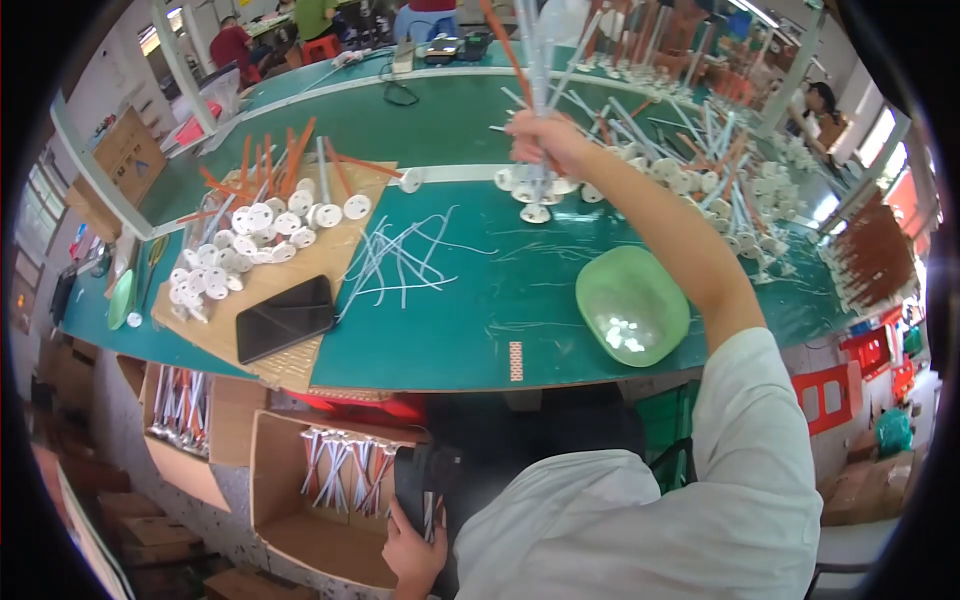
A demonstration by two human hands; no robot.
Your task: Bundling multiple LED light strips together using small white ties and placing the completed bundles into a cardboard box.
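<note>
My right hand (548, 140), stretched out over the far part of the green table, is closed around several long grey and orange rods (537, 60). White round end discs (536, 212) hang below the fist at the table's surface. Down by my lap, my left hand (412, 556) grips a black boxy object (420, 480) with shiny strips at its side; its kind is unclear. To the right of my right hand lies a large heap of similar grey and orange rods with white discs (690, 180). A green plastic bowl (632, 306) sits below my right forearm.
On cardboard (285, 350) at the left lie more disc-ended rods (260, 225) and a black phone (286, 318). Thin white strips (405, 262) are scattered beside it. Open cartons (285, 520) holding rods stand below the table's front edge. Other people (232, 45) are in the background.
</note>
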